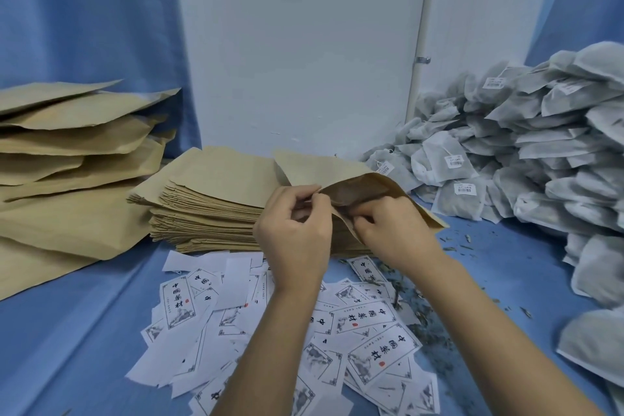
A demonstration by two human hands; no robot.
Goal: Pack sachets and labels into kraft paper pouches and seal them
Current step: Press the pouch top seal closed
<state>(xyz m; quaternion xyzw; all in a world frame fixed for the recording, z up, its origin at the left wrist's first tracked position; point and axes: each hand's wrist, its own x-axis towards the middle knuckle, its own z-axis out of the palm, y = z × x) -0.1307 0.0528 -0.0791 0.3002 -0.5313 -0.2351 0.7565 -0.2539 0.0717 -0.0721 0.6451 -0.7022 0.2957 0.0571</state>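
Pouch [337, 169]: held just above the pouch stack [209, 203], mouth partly spread.
Left hand [293, 226]: grip pinches one lip.
Right hand [391, 226]: grip pinches the opposite lip.
Technique: part the lips evenly, without tearing, and open the mouth fully before reaching for sachets [506, 159] or labels [368, 317].

left hand [297, 230] and right hand [391, 226] pinching open kraft pouch [337, 169], labels [287, 324] below
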